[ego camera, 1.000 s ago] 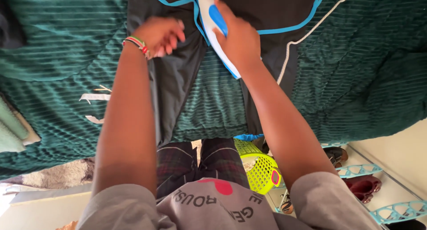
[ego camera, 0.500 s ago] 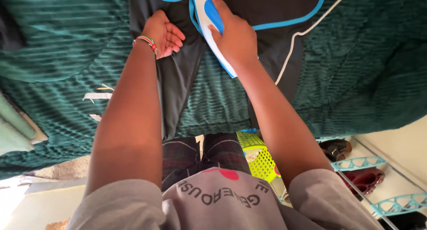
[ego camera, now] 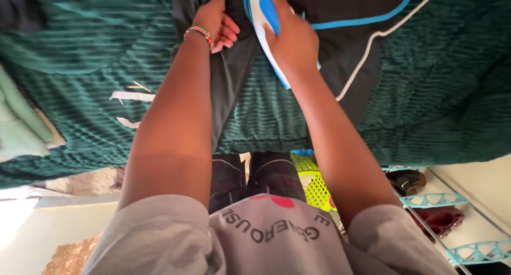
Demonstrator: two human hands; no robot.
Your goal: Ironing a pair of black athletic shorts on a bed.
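Note:
My right hand (ego camera: 293, 38) grips the handle of a white and blue clothes iron (ego camera: 265, 19) that rests on a dark grey garment with blue trim (ego camera: 346, 14). The garment lies on a dark green ribbed blanket (ego camera: 255, 115). My left hand (ego camera: 215, 22), with a beaded bracelet at the wrist, lies palm up on the garment's left leg (ego camera: 229, 78), just left of the iron, fingers loosely curled and holding nothing. A white cord (ego camera: 372, 46) runs across the garment to the right.
A pale green folded cloth (ego camera: 21, 126) lies at the left edge. A yellow-green perforated basket (ego camera: 314, 190) sits on the floor under the blanket's edge. A shoe rack with light blue brackets (ego camera: 436, 200) holds shoes at the lower right. White paper strips (ego camera: 130, 97) lie on the blanket.
My left hand has slid up the garment leg and turned palm up. The iron has moved farther up the garment, toward the top of the view.

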